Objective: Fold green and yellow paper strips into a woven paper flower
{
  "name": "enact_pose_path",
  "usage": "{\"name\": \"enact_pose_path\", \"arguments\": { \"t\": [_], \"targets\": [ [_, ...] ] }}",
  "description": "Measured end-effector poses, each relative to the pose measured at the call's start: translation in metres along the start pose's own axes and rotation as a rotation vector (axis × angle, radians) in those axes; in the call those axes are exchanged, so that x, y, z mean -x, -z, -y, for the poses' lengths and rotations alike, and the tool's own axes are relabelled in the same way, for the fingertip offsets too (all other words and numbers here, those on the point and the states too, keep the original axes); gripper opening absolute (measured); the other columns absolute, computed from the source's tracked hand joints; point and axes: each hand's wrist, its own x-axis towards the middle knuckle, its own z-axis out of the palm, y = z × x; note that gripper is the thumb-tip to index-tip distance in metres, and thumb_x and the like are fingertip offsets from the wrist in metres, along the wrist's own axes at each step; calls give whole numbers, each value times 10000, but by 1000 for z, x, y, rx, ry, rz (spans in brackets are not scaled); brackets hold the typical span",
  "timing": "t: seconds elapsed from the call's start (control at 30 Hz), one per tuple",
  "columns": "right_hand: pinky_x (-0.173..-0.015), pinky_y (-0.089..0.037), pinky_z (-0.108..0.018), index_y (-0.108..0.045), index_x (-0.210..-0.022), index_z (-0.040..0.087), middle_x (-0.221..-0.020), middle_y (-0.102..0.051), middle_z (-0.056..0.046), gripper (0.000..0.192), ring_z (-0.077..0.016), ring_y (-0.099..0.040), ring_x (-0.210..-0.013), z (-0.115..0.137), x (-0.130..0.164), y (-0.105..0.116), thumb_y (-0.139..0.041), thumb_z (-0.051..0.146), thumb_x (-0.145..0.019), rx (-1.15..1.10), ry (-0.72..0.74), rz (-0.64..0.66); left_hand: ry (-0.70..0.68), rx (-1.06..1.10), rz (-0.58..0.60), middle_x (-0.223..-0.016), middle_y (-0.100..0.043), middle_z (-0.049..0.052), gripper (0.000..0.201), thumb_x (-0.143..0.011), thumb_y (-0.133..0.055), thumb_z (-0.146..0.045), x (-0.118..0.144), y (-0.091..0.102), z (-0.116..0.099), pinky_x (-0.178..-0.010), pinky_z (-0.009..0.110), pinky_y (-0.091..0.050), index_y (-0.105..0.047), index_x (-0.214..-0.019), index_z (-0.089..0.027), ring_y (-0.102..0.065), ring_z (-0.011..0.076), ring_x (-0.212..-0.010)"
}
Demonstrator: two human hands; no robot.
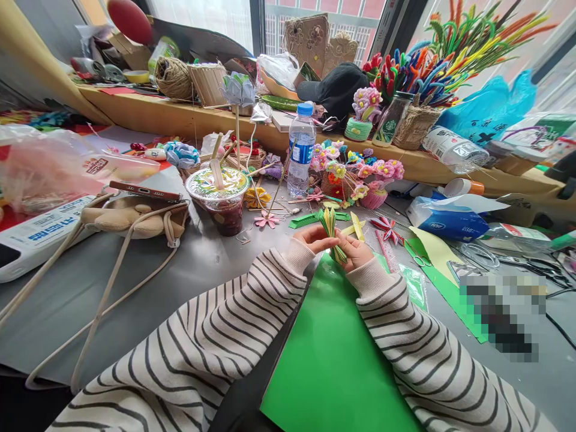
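Pinching: left hand and right hand both grasp the folded paper, fingertips closed on it near its narrow middle
Paper: green and yellow, in many thin pleats, flaring at both ends; it sits between the two hands, in front of the person, by the far end of the green sheet
Sleeves: pale with dark stripes, one arm reaching in from each side
Green sheet: large and smooth, spread between the forearms
Past the hands: a green strip and crossed yellow strips on the grey table
Right of the hands: a red and white star, a pink ruler and scissors, with a tissue pack farther out
Left of the hands: a lidded cup of dark drink with a straw, a pink flower near it, and a phone on a tan bag
Ledge: twine, a dark cap and bright pipe cleaners along its top; a water bottle and crocheted flowers on the table before it
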Motion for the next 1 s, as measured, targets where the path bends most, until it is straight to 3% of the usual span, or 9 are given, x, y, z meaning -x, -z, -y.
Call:
{"name": "enact_pose_path", "arguments": {
  "t": [0.17,0.37,0.47,0.6,0.9,1.0],
  "targets": [
    [-538,-438,-255,-594,-601,189,-698,-622,-24,356,-137,-558,-624,2,-1,0,-653,498,-435,33,25,-44,8,-96,46,-790,-636,33,263,-506,-691,-252,-1,4,0,-820,274,-375,-646,-742,-144,-557,158,-823],
    [-635,-439,-272,-593,-559,156,-572,-585,-6,269,-114,-540,-580,22,0,16,-639,421,-543,278,149,-73,139,106,28,-703,-636,48,317,-502,-697,-306,-1,7,-3,-697,294,-444,-625,-750,-122,-586,149,-678],
    [-653,-444,-276,-601,-727,165,-673,-601,-13,272,-120,-554,-640,31,0,24,-660,359,-544,317,266,-32,221,44,118,-650,-627,46,289,-519,-690,-302,1,6,-4,-593,261,-452,-629,-734,-119,-570,121,-579],
    [-628,-463,-290,-540,-949,197,-794,-592,-24,469,-129,-563,-673,36,1,24,-676,331,-521,350,408,56,266,-35,199,-649,-630,65,264,-537,-677,-307,4,5,-4,-549,232,-438,-636,-702,-105,-560,110,-555],
    [-588,-471,-275,-441,-797,207,-734,-520,18,405,-117,-553,-632,40,4,24,-696,307,-499,342,446,116,229,-92,226,-738,-648,80,276,-569,-651,-320,4,6,-3,-564,219,-428,-639,-759,-120,-580,118,-598],
    [-566,-470,-266,-437,-827,215,-758,-498,19,442,-112,-545,-624,41,4,26,-697,319,-486,370,484,115,233,-95,227,-722,-646,82,291,-564,-654,-325,5,5,-4,-564,226,-430,-639,-761,-111,-580,122,-592]
  ]
}}
